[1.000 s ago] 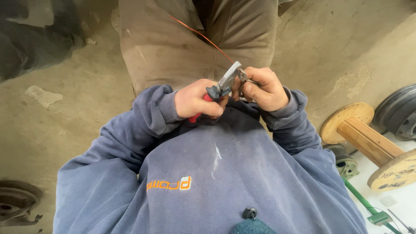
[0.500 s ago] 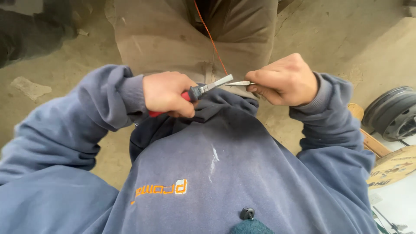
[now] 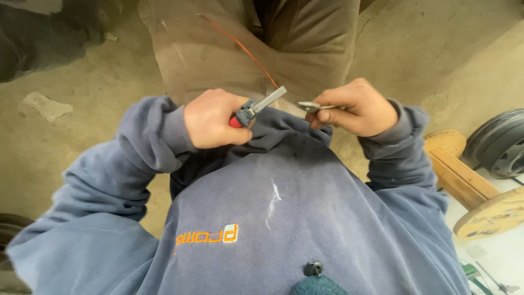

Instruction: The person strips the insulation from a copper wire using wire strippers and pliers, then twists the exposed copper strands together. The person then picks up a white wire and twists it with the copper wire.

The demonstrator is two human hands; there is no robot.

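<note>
A: What has changed since half a second ago?

B: The hands have drawn a little apart; the pliers (image 3: 261,105) now tilt up to the right, clear of the metal piece (image 3: 311,106).

A: Who holds what?

B: The left hand (image 3: 214,119) is fisted round the red grip, likely to steady it. The right hand (image 3: 357,107) pinches the metal piece between thumb and fingers (image 3: 327,101), its tip poking left.

A: Around them?

B: An orange wire (image 3: 243,46) runs far across the trousers (image 3: 218,49); a wooden spool (image 3: 469,180) lies right on the floor (image 3: 82,93).

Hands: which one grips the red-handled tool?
The left hand grips the red-handled tool; the right hand pinches only a small metal piece.
</note>
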